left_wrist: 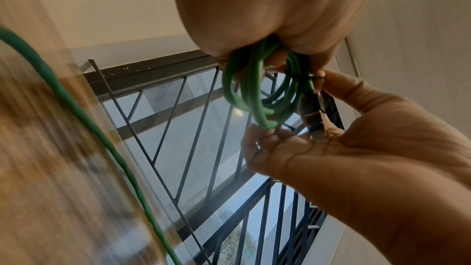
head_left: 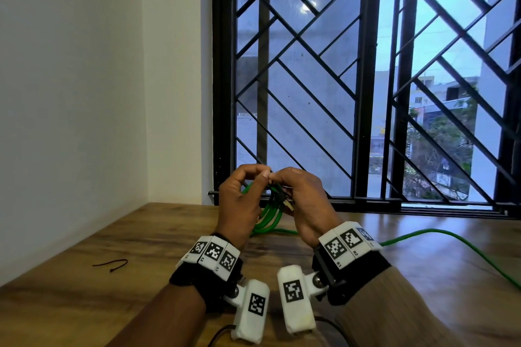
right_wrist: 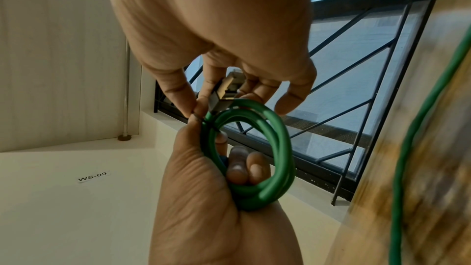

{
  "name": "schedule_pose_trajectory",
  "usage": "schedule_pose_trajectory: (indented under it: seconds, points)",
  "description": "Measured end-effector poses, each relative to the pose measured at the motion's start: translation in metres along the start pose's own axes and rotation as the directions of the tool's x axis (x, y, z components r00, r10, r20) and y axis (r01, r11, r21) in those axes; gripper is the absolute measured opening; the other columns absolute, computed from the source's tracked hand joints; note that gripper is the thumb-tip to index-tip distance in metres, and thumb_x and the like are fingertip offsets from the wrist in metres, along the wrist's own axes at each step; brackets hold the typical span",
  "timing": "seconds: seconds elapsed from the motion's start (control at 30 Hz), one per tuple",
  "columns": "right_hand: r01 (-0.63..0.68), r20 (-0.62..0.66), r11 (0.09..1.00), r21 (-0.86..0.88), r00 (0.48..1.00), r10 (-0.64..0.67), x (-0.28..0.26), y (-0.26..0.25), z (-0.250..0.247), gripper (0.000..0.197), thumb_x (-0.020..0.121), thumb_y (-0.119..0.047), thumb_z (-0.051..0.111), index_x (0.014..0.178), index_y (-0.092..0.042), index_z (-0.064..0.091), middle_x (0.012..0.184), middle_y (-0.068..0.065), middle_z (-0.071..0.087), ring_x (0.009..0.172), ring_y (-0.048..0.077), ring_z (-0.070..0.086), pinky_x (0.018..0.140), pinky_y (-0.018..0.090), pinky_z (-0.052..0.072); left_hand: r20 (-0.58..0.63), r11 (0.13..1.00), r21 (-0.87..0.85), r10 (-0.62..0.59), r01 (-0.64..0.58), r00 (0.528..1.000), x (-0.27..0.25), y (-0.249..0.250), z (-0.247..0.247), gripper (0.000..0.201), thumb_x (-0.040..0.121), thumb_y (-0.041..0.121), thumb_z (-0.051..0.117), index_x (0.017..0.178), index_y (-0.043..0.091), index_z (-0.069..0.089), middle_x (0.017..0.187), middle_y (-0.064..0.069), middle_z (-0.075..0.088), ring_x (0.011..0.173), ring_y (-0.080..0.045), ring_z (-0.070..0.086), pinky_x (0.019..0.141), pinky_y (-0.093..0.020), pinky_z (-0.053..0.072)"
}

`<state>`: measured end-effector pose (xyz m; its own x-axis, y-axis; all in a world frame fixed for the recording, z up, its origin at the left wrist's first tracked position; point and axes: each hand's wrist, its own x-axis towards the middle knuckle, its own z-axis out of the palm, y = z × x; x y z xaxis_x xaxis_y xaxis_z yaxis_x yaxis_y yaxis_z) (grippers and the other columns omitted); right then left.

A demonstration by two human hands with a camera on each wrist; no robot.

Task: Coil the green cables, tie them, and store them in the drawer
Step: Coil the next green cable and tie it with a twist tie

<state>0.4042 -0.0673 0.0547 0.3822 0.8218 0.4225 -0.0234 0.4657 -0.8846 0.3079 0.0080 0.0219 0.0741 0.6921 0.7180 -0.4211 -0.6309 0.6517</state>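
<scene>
Both hands are raised above the table [head_left: 84,284] in front of the window [head_left: 366,79], working on one coil of green cable [right_wrist: 277,148]. The left hand [head_left: 239,205] has its fingers curled through the coil, gripping the loops against the palm, while its thumb and forefinger meet the right hand's at the top of the bundle. The right hand [head_left: 304,200] pinches a thin black tie [left_wrist: 305,78] that crosses the strands just beside the plug [right_wrist: 226,90], which lies against its other fingers.

This looks like the tying step: the coil is formed, and the tie is being drawn round it. Whether it is fastened yet I cannot tell. Next the tie likely needs pulling snug without letting the loops spring apart, so the left grip should hold firm.

A second green cable [head_left: 451,245] trails loose across the table to the right, not yet coiled, and a spare black tie [head_left: 112,264] lies on the table at the left. No drawer is in view.
</scene>
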Motion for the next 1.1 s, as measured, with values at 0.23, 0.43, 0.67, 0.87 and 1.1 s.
schedule_pose_trajectory:
  seconds: [0.23, 0.43, 0.67, 0.87, 1.1]
  points:
    - [-0.007, -0.01, 1.0, -0.002, 1.0, 0.007, 0.0008, -0.0005, 0.0001, 0.011, 0.089, -0.012, 0.069, 0.078, -0.012, 0.073, 0.08, 0.008, 0.07, 0.077, 0.014, 0.066, 0.07, 0.03, 0.052, 0.027, 1.0, 0.011, 0.008, -0.008, 1.0, 0.0003, 0.0002, -0.0009, 0.007, 0.099, 0.014, 0.066, 0.099, 0.008, 0.069, 0.082, -0.004, 0.068, 0.038, -0.007, 0.045, 0.037, -0.026, 0.032]
    - [-0.007, -0.026, 1.0, 0.002, 1.0, 0.007, 0.0023, 0.0009, -0.0007, 0.007, 0.087, -0.011, 0.07, 0.082, -0.009, 0.074, 0.082, 0.012, 0.068, 0.083, 0.022, 0.064, 0.075, 0.036, 0.051, 0.073, 0.998, -0.035, -0.053, 0.056, 0.996, 0.0011, 0.0005, -0.0017, 0.01, 0.098, 0.016, 0.067, 0.102, 0.007, 0.071, 0.071, 0.0, 0.066, 0.036, -0.017, 0.036, 0.04, -0.027, 0.03]
    - [-0.02, -0.023, 1.0, 0.003, 1.0, 0.02, 0.0018, 0.0, -0.0005, 0.006, 0.088, -0.011, 0.068, 0.083, -0.008, 0.072, 0.082, 0.011, 0.067, 0.077, 0.017, 0.063, 0.067, 0.029, 0.051, 0.082, 0.994, -0.042, -0.098, 0.102, 0.992, 0.0023, 0.0, -0.0007, 0.014, 0.1, 0.016, 0.064, 0.102, 0.003, 0.068, 0.055, 0.005, 0.058, 0.037, -0.016, 0.031, 0.042, -0.026, 0.026]
    - [-0.005, -0.008, 1.0, -0.012, 1.0, 0.005, 0.0007, -0.0007, -0.0012, 0.012, 0.088, -0.01, 0.066, 0.077, -0.012, 0.071, 0.078, 0.006, 0.068, 0.072, 0.012, 0.064, 0.065, 0.027, 0.05, 0.062, 0.992, -0.048, -0.113, 0.116, 0.992, 0.0016, -0.0001, 0.0004, 0.013, 0.101, 0.017, 0.061, 0.1, 0.006, 0.068, 0.052, 0.005, 0.056, 0.035, -0.014, 0.03, 0.041, -0.024, 0.026]
    - [-0.01, -0.013, 1.0, -0.02, 1.0, 0.009, -0.0006, -0.0025, -0.0004, 0.017, 0.087, -0.008, 0.065, 0.071, -0.013, 0.069, 0.074, 0.005, 0.066, 0.066, 0.009, 0.062, 0.062, 0.026, 0.049, 0.051, 0.992, -0.056, -0.112, 0.115, 0.992, 0.0009, 0.0004, 0.0018, 0.014, 0.101, 0.017, 0.062, 0.099, 0.006, 0.069, 0.051, 0.005, 0.055, 0.035, -0.013, 0.03, 0.039, -0.022, 0.026]
